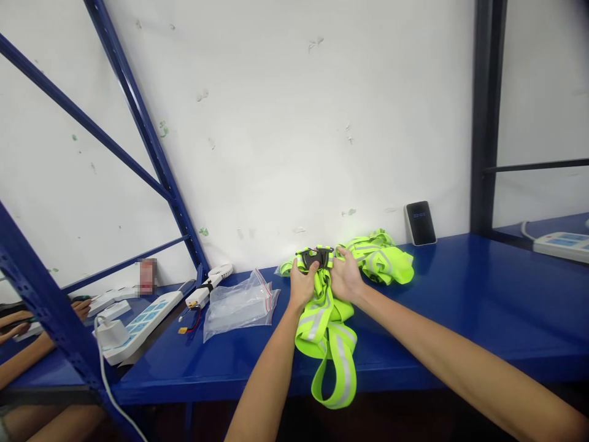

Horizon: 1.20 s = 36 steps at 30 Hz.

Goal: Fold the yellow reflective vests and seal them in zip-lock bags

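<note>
Both my hands are out over a blue workbench (483,307), close together at its middle. My left hand (302,286) and my right hand (345,277) are each closed on a neon yellow reflective strap harness (327,344). Between my thumbs sits its black plastic buckle (315,256). The grey-striped straps hang down from my grip, and one loop drapes over the bench's front edge. A second bundle of the same neon straps (381,258) lies just behind my right hand, against the white wall.
Clear zip bags (239,304) lie left of my hands, beside a small white fan (209,285) and a power strip (142,322). A dark phone-like device (420,223) leans on the wall. Another person's arm (27,350) shows at far left. Another power strip (561,244) sits far right.
</note>
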Motion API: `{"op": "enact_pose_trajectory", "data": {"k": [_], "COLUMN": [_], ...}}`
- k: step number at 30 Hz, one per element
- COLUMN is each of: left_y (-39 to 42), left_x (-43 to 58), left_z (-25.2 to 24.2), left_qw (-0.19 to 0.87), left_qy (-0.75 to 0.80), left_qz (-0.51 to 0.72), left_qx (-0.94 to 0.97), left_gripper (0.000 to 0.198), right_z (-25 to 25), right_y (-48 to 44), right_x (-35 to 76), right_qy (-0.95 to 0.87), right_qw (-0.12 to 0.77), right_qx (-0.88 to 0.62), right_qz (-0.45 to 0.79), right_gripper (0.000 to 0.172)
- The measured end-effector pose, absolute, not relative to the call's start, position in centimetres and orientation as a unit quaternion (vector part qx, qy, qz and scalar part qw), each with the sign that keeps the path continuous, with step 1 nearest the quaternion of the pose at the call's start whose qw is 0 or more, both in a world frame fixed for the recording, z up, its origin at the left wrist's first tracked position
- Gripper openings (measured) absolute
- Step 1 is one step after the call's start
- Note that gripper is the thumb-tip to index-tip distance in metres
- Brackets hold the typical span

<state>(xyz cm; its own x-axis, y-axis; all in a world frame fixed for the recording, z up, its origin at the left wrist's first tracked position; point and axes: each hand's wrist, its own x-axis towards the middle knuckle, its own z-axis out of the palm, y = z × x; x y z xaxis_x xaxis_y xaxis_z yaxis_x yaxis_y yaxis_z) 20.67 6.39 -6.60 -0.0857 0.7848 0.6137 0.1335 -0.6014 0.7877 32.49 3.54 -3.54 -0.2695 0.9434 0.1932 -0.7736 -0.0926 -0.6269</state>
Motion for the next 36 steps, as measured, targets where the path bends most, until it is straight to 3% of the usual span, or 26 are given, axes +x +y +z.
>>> {"op": "enact_pose_trajectory", "data": {"k": [3,7,11,17,20,26,30,33,36], "left_y": [6.2,6.1,6.2,6.9,6.9,6.6,6.4,6.6,7.1], "left_x": [20.9,20.7,20.6,21.0,21.0,21.1,21.1,20.7,20.1], "left_z": [-6.8,-7.0,-7.0,-7.3,-7.0,-6.7,-7.1,-7.2,-6.9], "left_qw": [0.237,0.221,0.229,0.380,0.353,0.362,0.291,0.257,0.289], "left_qy": [0.380,0.391,0.405,0.337,0.327,0.313,0.341,0.368,0.375], "left_qz": [0.650,0.660,0.656,0.649,0.650,0.645,0.605,0.580,0.575], "left_qx": [0.613,0.602,0.595,0.566,0.588,0.595,0.658,0.680,0.667], "left_gripper": [0.042,0.043,0.042,0.043,0.035,0.038,0.034,0.030,0.028], "right_z": [-3.9,-4.9,-5.2,-5.6,-5.9,-5.8,-6.0,-5.8,-5.3], "right_y": [3.7,4.4,5.1,6.2,6.3,6.0,6.5,6.6,6.1], "right_x": [32.0,31.0,31.2,32.2,32.2,32.0,31.9,31.9,32.0], "right_qy": [-0.341,-0.326,-0.316,-0.314,-0.328,-0.341,-0.296,-0.289,-0.301], "right_qw": [0.598,0.663,0.646,0.691,0.697,0.694,0.716,0.699,0.672], "right_qx": [-0.158,-0.194,-0.211,-0.280,-0.290,-0.250,-0.279,-0.250,-0.218], "right_qz": [0.708,0.645,0.663,0.587,0.568,0.583,0.567,0.604,0.641], "right_gripper": [0.009,0.010,0.004,0.013,0.013,0.020,0.021,0.029,0.027]}}
